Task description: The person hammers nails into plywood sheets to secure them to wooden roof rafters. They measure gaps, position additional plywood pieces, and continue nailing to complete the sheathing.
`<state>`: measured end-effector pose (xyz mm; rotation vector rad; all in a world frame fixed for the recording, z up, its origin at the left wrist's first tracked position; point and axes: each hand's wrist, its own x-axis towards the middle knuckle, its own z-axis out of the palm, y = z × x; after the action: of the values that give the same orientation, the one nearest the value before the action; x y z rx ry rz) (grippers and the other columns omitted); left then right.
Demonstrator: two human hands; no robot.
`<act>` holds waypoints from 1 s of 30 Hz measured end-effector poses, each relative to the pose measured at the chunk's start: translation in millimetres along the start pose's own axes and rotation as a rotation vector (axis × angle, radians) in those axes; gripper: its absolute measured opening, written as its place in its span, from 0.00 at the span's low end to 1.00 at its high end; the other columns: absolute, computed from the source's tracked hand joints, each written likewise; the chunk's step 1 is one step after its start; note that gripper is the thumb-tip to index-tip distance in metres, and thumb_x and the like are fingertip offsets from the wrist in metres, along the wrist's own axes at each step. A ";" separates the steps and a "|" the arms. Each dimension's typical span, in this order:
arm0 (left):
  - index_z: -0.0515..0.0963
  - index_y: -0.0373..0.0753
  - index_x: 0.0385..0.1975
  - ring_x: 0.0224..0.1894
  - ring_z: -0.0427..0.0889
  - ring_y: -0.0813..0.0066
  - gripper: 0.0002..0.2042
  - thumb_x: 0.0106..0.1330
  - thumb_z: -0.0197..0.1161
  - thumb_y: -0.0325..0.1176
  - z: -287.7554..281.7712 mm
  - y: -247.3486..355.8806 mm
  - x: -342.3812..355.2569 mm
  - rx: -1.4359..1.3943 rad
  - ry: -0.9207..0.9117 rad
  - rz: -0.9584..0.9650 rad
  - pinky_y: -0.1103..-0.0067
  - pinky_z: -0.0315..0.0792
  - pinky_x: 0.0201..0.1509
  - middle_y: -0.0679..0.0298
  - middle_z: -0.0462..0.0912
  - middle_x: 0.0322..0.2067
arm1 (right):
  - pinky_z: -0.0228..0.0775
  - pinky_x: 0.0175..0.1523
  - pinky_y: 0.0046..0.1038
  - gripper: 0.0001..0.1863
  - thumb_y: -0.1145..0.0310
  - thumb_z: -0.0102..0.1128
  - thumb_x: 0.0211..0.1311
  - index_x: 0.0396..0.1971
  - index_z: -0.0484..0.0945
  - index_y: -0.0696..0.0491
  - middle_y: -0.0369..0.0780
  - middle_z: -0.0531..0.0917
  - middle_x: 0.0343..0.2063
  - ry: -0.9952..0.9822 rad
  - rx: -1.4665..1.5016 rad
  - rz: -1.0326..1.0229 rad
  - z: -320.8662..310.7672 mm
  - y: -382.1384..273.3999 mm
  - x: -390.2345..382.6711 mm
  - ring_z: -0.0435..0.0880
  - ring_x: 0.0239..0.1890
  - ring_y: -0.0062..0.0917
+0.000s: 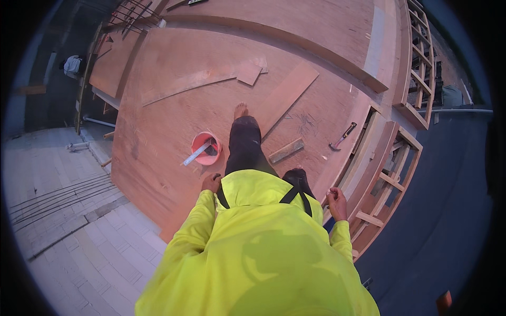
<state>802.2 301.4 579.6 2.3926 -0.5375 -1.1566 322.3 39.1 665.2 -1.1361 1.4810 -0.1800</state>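
Observation:
My left hand [211, 183] is curled beside my dark trousers at the left hip, near a dark strap; what it holds cannot be made out. At my right hip, my right hand [336, 203] has bent fingers, with anything in them too small to name. A red bucket [203, 140] holding a metal rule [194, 155] and dark items stands on the plywood deck [179, 121] by my left leg. A hammer [342, 136] lies to the right. A short timber block [286, 150], scattered nails [305, 124] and loose boards [287, 100] lie nearby.
A long raised beam [274, 45] crosses the deck ahead. Timber lattice frames [392, 179] run along the right edge, beside a drop. Lower pale paving [105, 242] with long bars lies at left. A pale bundle, possibly a person [72, 65], is at far left, with rebar [132, 16] above.

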 end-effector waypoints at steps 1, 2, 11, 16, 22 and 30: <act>0.82 0.34 0.47 0.44 0.85 0.66 0.17 0.63 0.61 0.37 -22.5 54.5 10.3 0.032 -0.023 -0.051 0.74 0.76 0.50 0.52 0.87 0.39 | 0.70 0.27 0.21 0.14 0.66 0.61 0.67 0.48 0.74 0.55 0.33 0.76 0.28 0.033 0.014 0.055 5.3 -2.4 7.9 0.76 0.25 0.17; 0.82 0.34 0.47 0.44 0.86 0.65 0.17 0.63 0.60 0.38 -41.8 86.8 26.2 0.062 -0.038 -0.107 0.73 0.76 0.50 0.52 0.87 0.40 | 0.70 0.27 0.22 0.15 0.66 0.61 0.67 0.49 0.73 0.54 0.33 0.76 0.28 0.058 0.027 0.107 12.4 -6.6 18.1 0.76 0.24 0.17; 0.80 0.34 0.50 0.48 0.84 0.53 0.17 0.65 0.60 0.35 -42.3 219.6 314.5 0.025 -0.073 0.230 0.70 0.76 0.55 0.46 0.84 0.45 | 0.75 0.35 0.28 0.21 0.67 0.62 0.63 0.53 0.74 0.59 0.38 0.80 0.28 -0.080 -0.366 -0.052 209.4 -38.3 230.2 0.81 0.29 0.24; 0.78 0.31 0.52 0.45 0.83 0.72 0.16 0.69 0.59 0.32 61.9 193.5 394.5 -0.479 -0.244 -0.010 0.77 0.75 0.52 0.53 0.85 0.43 | 0.75 0.50 0.40 0.26 0.64 0.64 0.59 0.57 0.72 0.58 0.50 0.83 0.41 -0.435 -0.521 -0.194 367.9 -121.5 451.5 0.83 0.44 0.44; 0.75 0.30 0.55 0.45 0.81 0.77 0.16 0.71 0.56 0.30 72.6 176.9 438.3 -0.767 -0.286 -0.385 0.81 0.74 0.52 0.58 0.83 0.45 | 0.65 0.65 0.40 0.32 0.63 0.63 0.59 0.62 0.68 0.59 0.54 0.75 0.58 -0.314 -0.685 -0.518 518.8 -213.6 739.8 0.74 0.61 0.47; 0.73 0.31 0.57 0.48 0.80 0.76 0.17 0.70 0.52 0.26 29.0 203.8 489.0 -1.121 -0.273 -0.678 0.79 0.73 0.53 0.57 0.81 0.48 | 0.68 0.60 0.44 0.39 0.60 0.68 0.56 0.66 0.63 0.54 0.52 0.74 0.57 -0.328 -0.718 -0.340 620.1 -190.8 803.3 0.73 0.59 0.47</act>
<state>1029.6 -124.8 360.2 1.4114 0.7595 -1.4861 1080.1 -334.2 71.3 -1.8911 1.0630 0.3241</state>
